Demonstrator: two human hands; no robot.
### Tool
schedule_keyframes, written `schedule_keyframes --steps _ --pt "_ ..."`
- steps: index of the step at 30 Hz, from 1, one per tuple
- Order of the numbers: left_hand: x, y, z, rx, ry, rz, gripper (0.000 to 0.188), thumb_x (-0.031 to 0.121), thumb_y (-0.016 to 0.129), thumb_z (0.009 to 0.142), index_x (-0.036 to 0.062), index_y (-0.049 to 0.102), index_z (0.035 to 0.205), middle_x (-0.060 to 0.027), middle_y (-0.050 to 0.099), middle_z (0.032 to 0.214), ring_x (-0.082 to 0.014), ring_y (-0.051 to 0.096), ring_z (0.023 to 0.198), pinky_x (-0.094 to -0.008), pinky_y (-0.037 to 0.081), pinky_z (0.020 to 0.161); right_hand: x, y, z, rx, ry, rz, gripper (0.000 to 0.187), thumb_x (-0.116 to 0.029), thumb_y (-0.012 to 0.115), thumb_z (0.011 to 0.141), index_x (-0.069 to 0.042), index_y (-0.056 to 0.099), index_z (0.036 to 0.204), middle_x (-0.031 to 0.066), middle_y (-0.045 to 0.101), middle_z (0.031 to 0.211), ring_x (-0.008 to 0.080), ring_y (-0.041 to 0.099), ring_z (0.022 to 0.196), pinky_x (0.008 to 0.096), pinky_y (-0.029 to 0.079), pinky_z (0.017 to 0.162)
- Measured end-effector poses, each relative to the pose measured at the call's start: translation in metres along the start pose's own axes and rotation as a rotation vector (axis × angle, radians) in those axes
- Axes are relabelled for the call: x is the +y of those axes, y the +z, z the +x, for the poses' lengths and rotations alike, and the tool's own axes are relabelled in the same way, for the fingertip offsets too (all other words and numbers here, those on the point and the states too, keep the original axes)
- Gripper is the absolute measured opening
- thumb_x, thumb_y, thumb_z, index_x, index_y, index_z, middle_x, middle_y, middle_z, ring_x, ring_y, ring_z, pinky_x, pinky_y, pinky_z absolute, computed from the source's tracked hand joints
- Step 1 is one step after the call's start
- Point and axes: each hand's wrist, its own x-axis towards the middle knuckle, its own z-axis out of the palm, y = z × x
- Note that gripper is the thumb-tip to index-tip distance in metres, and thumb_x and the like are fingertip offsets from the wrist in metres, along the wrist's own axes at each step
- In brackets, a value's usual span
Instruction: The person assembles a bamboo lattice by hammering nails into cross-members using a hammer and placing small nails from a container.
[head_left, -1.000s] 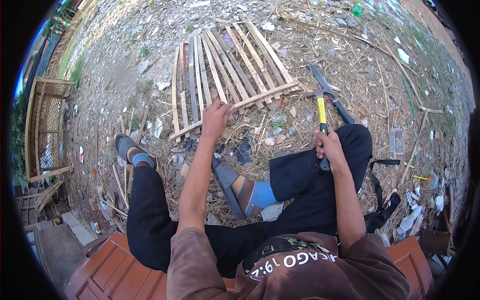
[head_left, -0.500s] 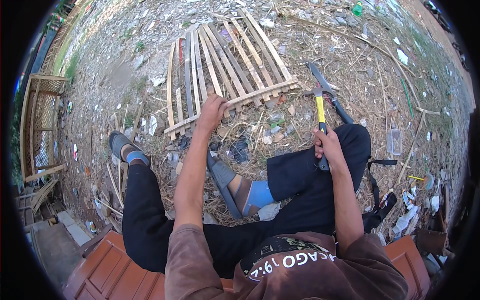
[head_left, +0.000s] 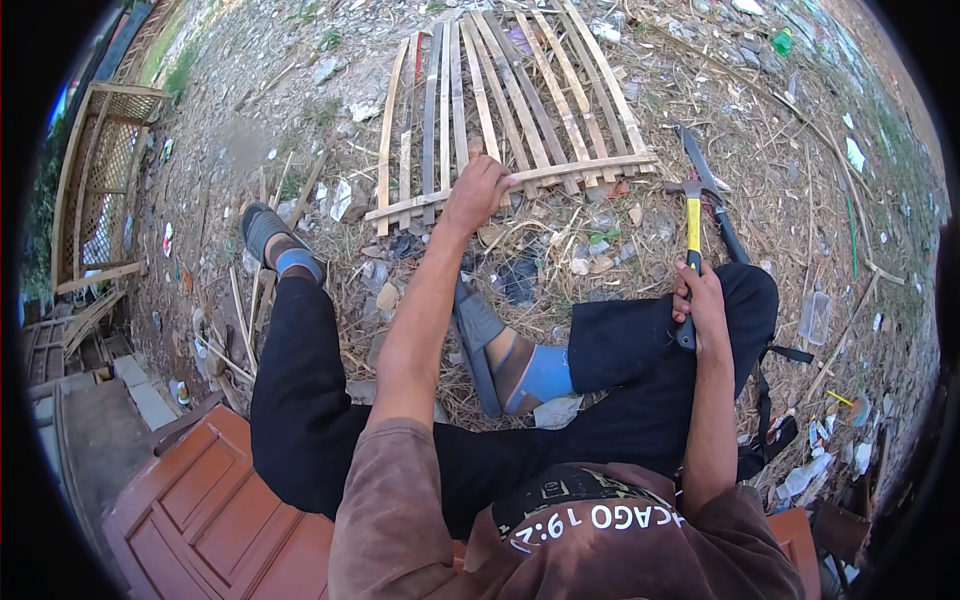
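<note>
Hammer [head_left: 694, 228] (head [head_left: 687, 188] foremost) in right hand [head_left: 706, 304], long axis outward.

Straw-strewn ground [head_left: 290, 112] bears a slatted wooden panel [head_left: 568, 170], a black-handled knife [head_left: 730, 236] and a green bottle [head_left: 782, 41].

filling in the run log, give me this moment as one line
left hand: on crosspiece of slat frame | right hand: gripping hammer by handle | knife: on ground beside hammer
</note>
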Motion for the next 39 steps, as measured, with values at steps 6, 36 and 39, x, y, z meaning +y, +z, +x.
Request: schedule_keyframes --steps 6,36,39 --pt "-0.001 0.004 -0.002 0.019 -0.020 -0.014 0.015 0.014 0.070 0.089 0.0013 0.064 0.093 -0.0133 0.060 0.092 -0.0338 0.058 0.089 -0.0435 0.047 0.082 -0.003 0.011 -0.011 0.063 -0.083 -0.148 0.015 -0.020 0.058 0.100 -0.007 0.049 0.103 -0.0033 0.044 0.067 0.0046 0.043 0.046 0.0227 0.038 0.041" --pt "0.004 -0.001 -0.005 -0.025 -0.112 -0.036 0.014 0.013 0.071 0.089 0.0018 0.065 0.095 -0.0142 0.062 0.092 -0.0355 0.059 0.088 -0.0441 0.047 0.079 -0.077 0.039 0.018 0.323 -0.646 -1.015 0.022 -0.019 0.054 0.102 0.001 0.048 0.110 0.0312 0.063 0.072 0.0515 0.062 0.069 0.0586 0.045 0.060" --pt "0.005 0.000 0.001 -0.020 -0.113 -0.037 0.015 0.014 0.071 0.089 0.0022 0.065 0.097 -0.0148 0.061 0.092 -0.0359 0.059 0.088 -0.0442 0.047 0.078 -0.061 0.032 0.025 0.328 -0.727 -0.957 0.022 -0.016 0.055 0.101 0.000 0.046 0.112 0.0310 0.062 0.071 0.0512 0.062 0.068 0.0589 0.045 0.060"
